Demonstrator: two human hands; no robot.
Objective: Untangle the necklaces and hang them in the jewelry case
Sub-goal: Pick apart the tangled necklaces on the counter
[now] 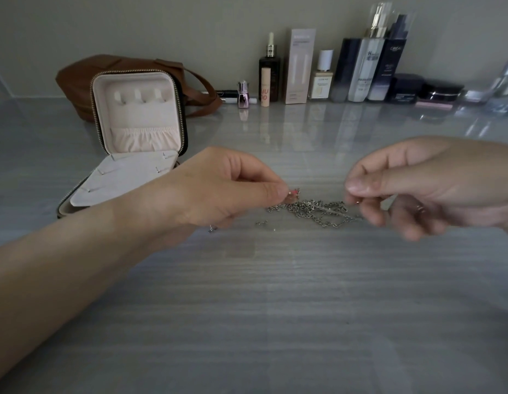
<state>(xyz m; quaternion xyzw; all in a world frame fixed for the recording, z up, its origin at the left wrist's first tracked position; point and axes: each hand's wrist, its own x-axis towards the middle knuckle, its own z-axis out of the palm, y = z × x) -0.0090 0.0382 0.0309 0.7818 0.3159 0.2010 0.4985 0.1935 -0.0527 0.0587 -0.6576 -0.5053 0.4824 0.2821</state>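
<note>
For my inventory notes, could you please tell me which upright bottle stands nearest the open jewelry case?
The small shiny pink bottle, leftmost in the row; every other bottle stands farther right of the jewelry case.

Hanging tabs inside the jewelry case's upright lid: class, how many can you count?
3, in a row near the top of the jewelry case lid: left tab, middle tab, right tab. None appears hidden.

We see silver link-chain necklaces, a grey table finely streaked, a square zipped jewelry case lined pale pink, perhaps black outside, and a brown leather bag.
</note>
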